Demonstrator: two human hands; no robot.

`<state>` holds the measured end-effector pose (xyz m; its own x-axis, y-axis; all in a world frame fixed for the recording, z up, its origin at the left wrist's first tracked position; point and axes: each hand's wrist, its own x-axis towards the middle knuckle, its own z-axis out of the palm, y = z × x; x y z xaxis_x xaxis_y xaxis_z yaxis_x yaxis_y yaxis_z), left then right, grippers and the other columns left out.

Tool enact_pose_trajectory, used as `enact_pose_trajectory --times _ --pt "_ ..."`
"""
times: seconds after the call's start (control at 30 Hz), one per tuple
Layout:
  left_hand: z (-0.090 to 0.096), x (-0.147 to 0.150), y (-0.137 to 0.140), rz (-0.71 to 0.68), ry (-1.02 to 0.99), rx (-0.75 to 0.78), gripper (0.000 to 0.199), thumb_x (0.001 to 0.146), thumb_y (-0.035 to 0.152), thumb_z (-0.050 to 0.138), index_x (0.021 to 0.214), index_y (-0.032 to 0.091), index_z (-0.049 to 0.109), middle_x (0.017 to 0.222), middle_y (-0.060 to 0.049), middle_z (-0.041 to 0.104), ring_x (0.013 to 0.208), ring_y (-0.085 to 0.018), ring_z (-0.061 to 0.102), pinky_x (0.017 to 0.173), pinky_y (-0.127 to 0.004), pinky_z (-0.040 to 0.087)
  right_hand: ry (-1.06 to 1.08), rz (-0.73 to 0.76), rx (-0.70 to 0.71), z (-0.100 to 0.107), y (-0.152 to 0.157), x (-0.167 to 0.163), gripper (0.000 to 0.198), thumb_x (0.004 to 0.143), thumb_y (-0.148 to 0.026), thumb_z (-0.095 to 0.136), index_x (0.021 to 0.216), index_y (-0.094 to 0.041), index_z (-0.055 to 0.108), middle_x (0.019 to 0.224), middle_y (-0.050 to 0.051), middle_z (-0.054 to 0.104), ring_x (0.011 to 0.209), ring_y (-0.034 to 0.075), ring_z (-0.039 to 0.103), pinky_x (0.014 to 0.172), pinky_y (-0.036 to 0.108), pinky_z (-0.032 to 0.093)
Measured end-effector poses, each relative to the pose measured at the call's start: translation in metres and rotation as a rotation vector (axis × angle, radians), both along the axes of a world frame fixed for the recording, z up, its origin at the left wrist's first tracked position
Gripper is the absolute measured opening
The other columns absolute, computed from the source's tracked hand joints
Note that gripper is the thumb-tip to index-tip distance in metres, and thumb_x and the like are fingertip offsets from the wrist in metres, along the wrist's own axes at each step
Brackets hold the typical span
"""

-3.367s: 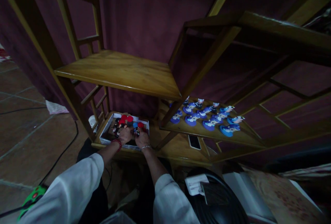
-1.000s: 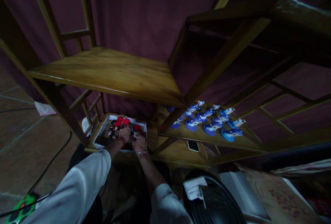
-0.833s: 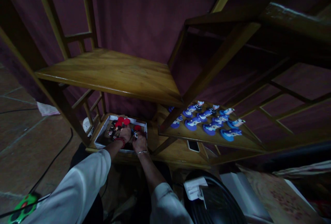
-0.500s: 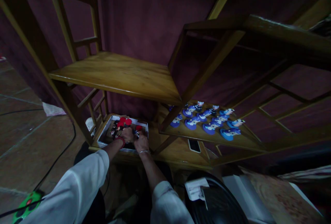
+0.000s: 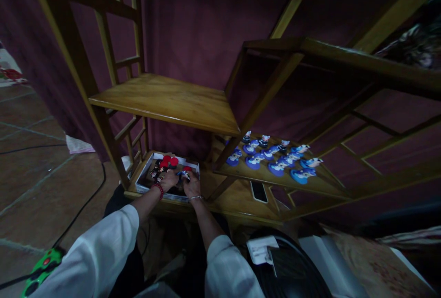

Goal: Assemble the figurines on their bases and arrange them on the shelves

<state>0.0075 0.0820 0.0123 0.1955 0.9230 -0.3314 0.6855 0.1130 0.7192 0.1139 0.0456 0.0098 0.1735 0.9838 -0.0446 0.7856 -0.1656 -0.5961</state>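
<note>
Both my hands are inside a shallow white cardboard box [image 5: 144, 189] on the low shelf. My right hand [image 5: 192, 187], with a bracelet on its wrist, curls round a small figurine [image 5: 185, 175] with dark blue and white parts. My left hand [image 5: 169, 179], wearing red beads, is closed beside it, fingertips pointing at the figurine; what those fingers grip is too small and dark to make out. Left of my hands, several small dark figurines [image 5: 156, 168] with red round bases [image 5: 168, 160] lie in the box. Another red base [image 5: 187, 168] shows behind my right hand.
Several blue and purple figurines [image 5: 255, 160] stand on a raised shelf to the right. Below them lies a phone [image 5: 259, 192]. A wooden shelf board [image 5: 168, 100] overhangs the box. A black stool [image 5: 292, 261] bears papers; a green power strip [image 5: 44, 266] and cables lie on the floor.
The view has shifted slightly, so the shelf's left side sits further right. My hands stay in the box, and the figurine between them shows more clearly.
</note>
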Motion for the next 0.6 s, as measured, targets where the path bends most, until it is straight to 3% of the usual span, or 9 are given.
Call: enact_pose_trajectory --times 0.2,0.6 --pt "0.006 -0.01 -0.017 0.132 -0.467 -0.162 0.029 0.07 0.007 0.041 0.091 0.014 0.06 0.086 -0.004 0.066 0.076 -0.013 0.059 0.062 -0.021 0.046 0.046 0.012 -0.014 0.006 -0.004 0.002 0.033 0.078 -0.022 0.045 0.111 -0.022 0.051 0.099 0.002 0.063 0.089 0.012 0.058 0.077 0.019 0.042" --pt "0.009 -0.025 -0.032 0.141 -0.85 -0.21 0.027 0.067 0.008 0.053 0.092 0.011 0.061 0.085 -0.006 0.065 0.076 -0.013 0.058 0.068 -0.024 0.047 0.284 0.042 0.056 -0.008 -0.005 0.012 0.037 0.076 -0.023 0.049 0.112 -0.021 0.051 0.102 0.001 0.062 0.093 0.012 0.056 0.083 0.025 0.043"
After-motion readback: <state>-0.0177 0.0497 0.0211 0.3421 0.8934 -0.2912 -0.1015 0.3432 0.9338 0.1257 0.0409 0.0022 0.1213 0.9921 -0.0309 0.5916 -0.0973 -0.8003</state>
